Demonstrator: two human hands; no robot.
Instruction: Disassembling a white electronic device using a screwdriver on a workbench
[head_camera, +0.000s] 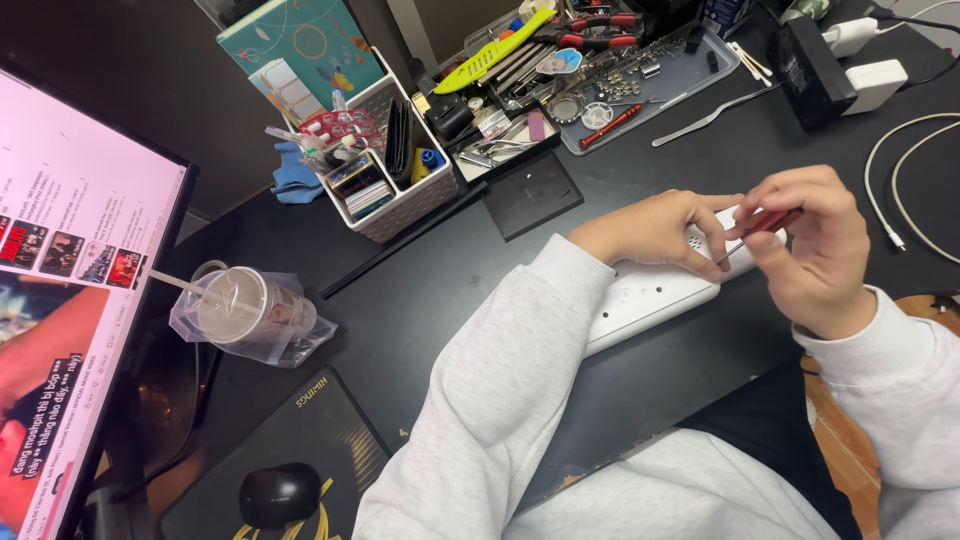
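Observation:
A long white plastic device (650, 295) with small holes lies on the black desk (440, 300). My left hand (655, 232) presses down on its far end, fingers curled over the casing. My right hand (815, 245) grips a small red-handled screwdriver (765, 225); its metal tip points down-left at the device, right beside my left fingers. Both arms wear pale grey sleeves.
A clear tray (640, 80) of screws, pliers and tools sits at the back, beside a white basket (385, 170) of small items. A plastic-wrapped cup with a straw (250, 310), a monitor (70, 300), a mouse (280, 493), a black charger (810, 70) and white cables (895, 185) surround the work spot.

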